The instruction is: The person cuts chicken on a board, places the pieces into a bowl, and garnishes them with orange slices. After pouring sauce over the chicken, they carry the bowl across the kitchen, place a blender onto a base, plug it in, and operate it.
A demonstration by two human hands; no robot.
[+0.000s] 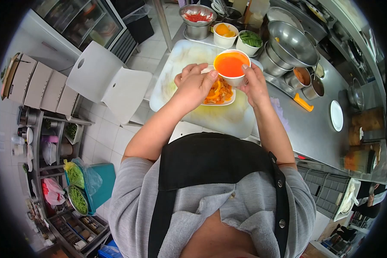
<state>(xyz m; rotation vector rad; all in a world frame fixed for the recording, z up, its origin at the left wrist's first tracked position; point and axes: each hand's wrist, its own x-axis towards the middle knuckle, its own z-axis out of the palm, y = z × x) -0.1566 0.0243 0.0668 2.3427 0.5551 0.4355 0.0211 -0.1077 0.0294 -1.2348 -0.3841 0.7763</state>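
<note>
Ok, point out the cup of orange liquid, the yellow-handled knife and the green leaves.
Cup of orange liquid (pixel 234 81): head view, on its white outer wall.
Yellow-handled knife (pixel 303 102): head view, on its handle.
Green leaves (pixel 250 39): head view, on the middle of the pile.

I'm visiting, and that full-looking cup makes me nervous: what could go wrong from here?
The cup looks nearly full of orange liquid, so a small tilt in the right hand could spill it or splash the food. Also, the knife's yellow handle lies near that side, where a careless sweep might knock it.
</note>
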